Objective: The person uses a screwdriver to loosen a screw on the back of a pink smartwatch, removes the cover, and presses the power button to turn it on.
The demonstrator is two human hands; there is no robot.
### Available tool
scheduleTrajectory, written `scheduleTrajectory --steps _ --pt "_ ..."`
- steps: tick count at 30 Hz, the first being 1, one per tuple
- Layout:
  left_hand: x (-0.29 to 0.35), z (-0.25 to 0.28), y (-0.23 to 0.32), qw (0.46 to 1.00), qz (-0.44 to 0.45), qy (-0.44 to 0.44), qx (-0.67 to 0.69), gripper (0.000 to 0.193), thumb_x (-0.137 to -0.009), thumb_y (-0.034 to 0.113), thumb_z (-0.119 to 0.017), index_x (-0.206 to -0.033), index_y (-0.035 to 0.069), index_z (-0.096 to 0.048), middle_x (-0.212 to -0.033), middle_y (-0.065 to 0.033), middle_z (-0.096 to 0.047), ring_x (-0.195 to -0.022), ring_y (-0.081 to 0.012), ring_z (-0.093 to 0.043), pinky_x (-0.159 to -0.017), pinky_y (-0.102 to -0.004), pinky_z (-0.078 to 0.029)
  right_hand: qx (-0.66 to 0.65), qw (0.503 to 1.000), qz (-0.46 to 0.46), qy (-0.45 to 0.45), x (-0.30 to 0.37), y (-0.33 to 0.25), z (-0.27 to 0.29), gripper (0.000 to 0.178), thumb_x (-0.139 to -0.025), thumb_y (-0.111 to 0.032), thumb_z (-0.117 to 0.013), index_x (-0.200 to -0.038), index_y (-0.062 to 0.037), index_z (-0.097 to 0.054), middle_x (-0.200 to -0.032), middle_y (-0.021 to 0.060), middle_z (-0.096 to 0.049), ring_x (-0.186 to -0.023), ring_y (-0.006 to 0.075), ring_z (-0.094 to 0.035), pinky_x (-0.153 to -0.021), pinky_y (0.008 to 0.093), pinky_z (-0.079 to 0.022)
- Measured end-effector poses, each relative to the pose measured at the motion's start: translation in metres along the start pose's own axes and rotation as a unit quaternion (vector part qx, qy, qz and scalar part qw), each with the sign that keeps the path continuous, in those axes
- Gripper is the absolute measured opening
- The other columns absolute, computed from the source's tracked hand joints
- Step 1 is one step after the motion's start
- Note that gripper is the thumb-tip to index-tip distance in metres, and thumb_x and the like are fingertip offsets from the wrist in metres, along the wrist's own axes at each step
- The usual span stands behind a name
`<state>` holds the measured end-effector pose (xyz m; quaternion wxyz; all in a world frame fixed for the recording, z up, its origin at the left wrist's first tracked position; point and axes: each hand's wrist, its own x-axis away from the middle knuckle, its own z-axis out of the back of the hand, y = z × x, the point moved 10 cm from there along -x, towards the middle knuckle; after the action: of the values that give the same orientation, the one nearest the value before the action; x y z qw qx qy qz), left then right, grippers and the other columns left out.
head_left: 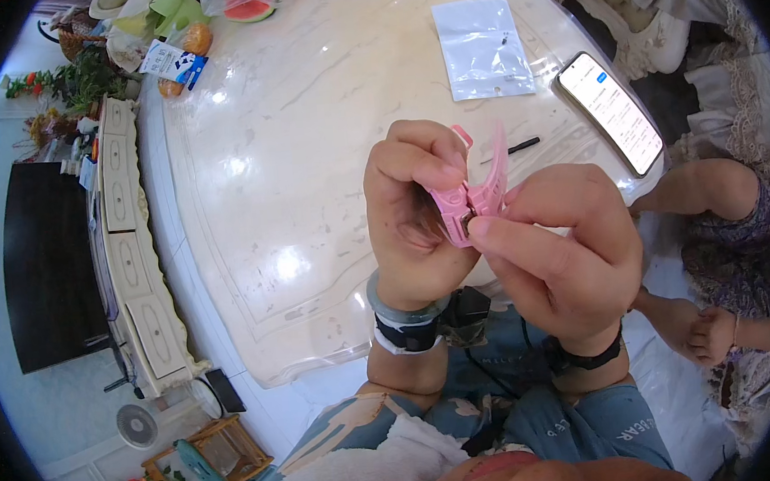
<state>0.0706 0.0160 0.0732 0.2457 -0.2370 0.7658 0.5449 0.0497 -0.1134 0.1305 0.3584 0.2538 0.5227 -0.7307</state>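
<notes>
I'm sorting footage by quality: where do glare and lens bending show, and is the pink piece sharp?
Head view: white reflections spot the glossy table; the cabinet bows near the left rim; dark corners frame the round image; the pink piece looks fairly clear.

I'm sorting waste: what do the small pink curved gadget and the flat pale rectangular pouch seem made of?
The small pink curved gadget looks like hard moulded plastic, slightly glossy: crisp shaped edges, even colour. The flat pale rectangular pouch seems smooth plastic film, judging by its soft sheen and thinness; a foil layer can't be ruled out.
</notes>
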Motion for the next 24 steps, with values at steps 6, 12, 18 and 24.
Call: scheduleTrajectory --steps 6,12,18,24 --pt "0.001 0.005 -0.001 0.999 0.014 0.032 -0.026 0.049 -0.066 -0.012 -0.067 -0.104 0.011 -0.046 -0.103 -0.0087 -0.046 -0.090 -0.0159 -0.048 -0.091 -0.0333 -0.041 -0.010 0.999 0.030 0.014 0.000 0.005 0.005 0.027 -0.065 0.001 -0.070 -0.091 -0.0036 -0.071 -0.086 0.0087 -0.064 -0.074 0.0237 -0.063 -0.067 0.0307 -0.051" --pt "0.004 0.033 0.010 0.991 -0.002 0.130 -0.038 0.063 -0.064 -0.020 -0.059 -0.118 0.013 -0.047 -0.110 -0.0078 -0.047 -0.102 -0.0242 -0.051 -0.094 -0.0392 -0.044 0.186 0.947 -0.239 0.106 0.023 0.095 0.059 0.019 -0.079 0.001 -0.066 -0.099 0.0002 -0.067 -0.081 0.0114 -0.062 -0.076 0.0248 -0.061 -0.070 0.0313 -0.049" --pt "0.007 0.036 0.013 0.988 -0.006 0.128 -0.090 0.064 -0.066 -0.018 -0.061 -0.121 0.012 -0.047 -0.112 -0.0086 -0.048 -0.106 -0.0251 -0.052 -0.092 -0.0400 -0.046 0.297 0.895 -0.324 -0.070 0.049 0.133 0.027 0.018 -0.078 -0.001 -0.062 -0.095 -0.0004 -0.067 -0.088 0.0172 -0.062 -0.089 0.0366 -0.059 -0.079 0.0431 -0.047" --pt "0.005 0.031 0.013 0.988 -0.011 0.119 -0.094 0.064 -0.065 -0.018 -0.062 -0.121 0.011 -0.048 -0.111 -0.0093 -0.048 -0.104 -0.0254 -0.052 -0.092 -0.0405 -0.047 0.335 0.877 -0.332 -0.090 0.054 0.148 0.019 0.029 -0.081 0.000 -0.057 -0.109 -0.0017 -0.065 -0.091 0.0182 -0.062 -0.092 0.0371 -0.059 -0.081 0.0439 -0.048"
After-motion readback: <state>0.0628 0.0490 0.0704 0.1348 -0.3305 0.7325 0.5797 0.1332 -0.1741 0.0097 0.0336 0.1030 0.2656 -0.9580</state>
